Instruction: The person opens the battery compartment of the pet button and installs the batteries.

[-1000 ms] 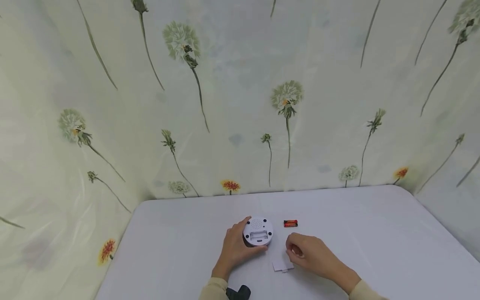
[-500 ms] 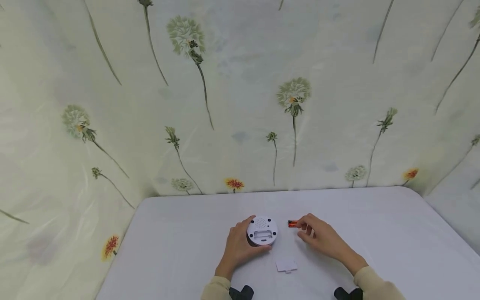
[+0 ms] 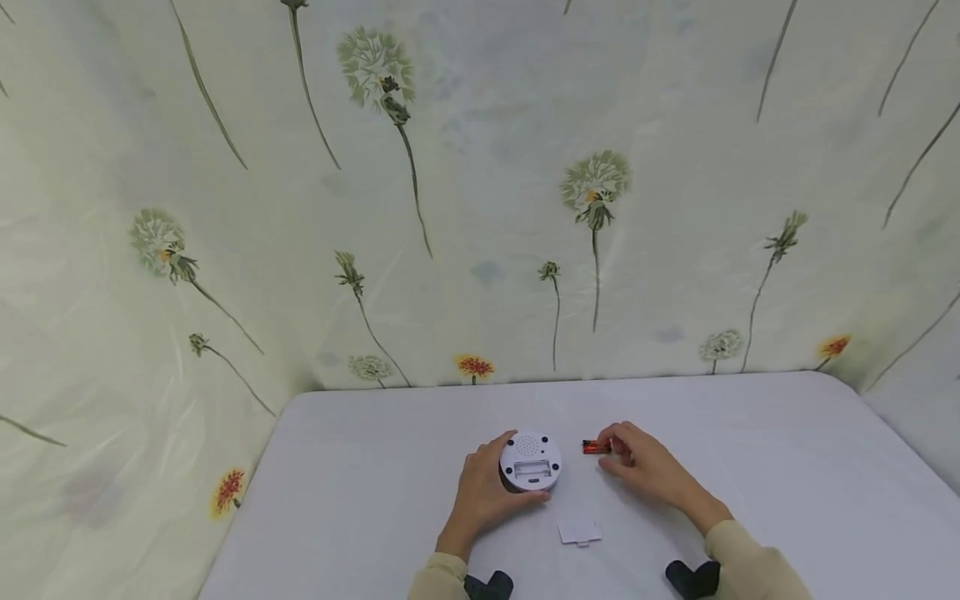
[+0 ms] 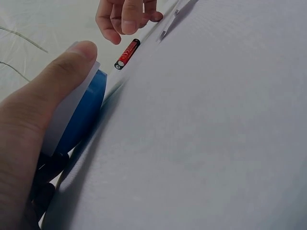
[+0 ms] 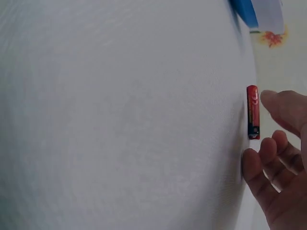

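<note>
My left hand grips a round white device, thumb and fingers spread round its edge. Its underside faces up, with a speaker grille, dark feet and an uncovered battery compartment holding no cells. The left wrist view shows its blue side under the thumb. To its right, red-and-black batteries lie on the table, partly covered by the fingers of my right hand. In the right wrist view, the thumb is just beside a battery, the other fingers loosely bent and apart from it.
A small white battery cover with a tab lies in front of the device. The white-clothed table ends at the back against a flower-print curtain. Dark wrist-camera mounts show below both forearms.
My right hand has moved from above the battery cover, away from me, to the batteries, uncovering the cover. The left hand keeps its hold on the device. The head view has shifted slightly.
</note>
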Available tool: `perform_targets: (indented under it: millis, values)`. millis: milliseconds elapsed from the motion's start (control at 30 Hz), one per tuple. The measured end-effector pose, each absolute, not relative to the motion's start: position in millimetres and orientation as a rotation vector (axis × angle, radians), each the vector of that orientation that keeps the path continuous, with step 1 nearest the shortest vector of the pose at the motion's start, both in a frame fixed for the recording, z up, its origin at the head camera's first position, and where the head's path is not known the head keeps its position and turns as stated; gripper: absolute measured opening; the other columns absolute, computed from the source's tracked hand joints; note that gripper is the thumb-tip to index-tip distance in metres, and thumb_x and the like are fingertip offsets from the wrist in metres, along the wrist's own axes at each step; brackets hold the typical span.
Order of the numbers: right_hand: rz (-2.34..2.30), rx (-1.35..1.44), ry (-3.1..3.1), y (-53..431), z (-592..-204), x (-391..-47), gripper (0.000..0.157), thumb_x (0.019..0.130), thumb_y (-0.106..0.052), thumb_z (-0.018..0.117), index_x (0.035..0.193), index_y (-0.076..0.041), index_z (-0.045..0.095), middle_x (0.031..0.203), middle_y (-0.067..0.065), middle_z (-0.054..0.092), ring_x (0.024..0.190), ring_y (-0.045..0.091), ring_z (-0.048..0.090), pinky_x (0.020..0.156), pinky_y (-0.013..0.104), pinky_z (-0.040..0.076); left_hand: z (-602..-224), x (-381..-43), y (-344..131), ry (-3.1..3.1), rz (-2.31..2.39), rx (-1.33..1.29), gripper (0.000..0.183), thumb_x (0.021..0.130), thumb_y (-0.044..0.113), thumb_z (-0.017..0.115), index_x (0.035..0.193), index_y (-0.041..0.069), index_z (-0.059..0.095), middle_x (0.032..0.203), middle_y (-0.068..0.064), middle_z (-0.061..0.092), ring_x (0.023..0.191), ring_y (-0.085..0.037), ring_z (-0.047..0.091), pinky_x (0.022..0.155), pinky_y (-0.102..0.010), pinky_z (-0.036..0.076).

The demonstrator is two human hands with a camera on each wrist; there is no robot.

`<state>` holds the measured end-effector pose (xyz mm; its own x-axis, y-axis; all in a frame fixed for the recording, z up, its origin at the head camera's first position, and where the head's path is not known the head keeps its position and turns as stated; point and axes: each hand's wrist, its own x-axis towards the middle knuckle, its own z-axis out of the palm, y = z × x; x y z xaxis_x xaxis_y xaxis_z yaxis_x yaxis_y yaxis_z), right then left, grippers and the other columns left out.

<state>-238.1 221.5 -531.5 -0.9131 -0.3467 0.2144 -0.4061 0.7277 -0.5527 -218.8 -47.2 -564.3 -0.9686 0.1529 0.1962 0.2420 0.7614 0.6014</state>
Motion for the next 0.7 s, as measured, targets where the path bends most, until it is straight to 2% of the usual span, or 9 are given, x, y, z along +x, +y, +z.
perform_targets:
  millis: [700]
  values:
    - [0.865, 0.604, -2.844, 226, -547, -251, 0.02, 0.077, -0.019, 0.067, 0.094, -0.022, 0.056, 0.073, -0.007, 0.043, 0.064, 0.004, 0.039, 0.056, 0.017, 0.034, -565, -219, -47, -2.812, -0.999, -0.322, 0.098, 0.049, 0.077, 0.061, 0.133, 0.039, 0.029, 0.124, 0.012, 0.049, 0.103, -0.008, 0.045, 0.086, -0.033, 0.037]
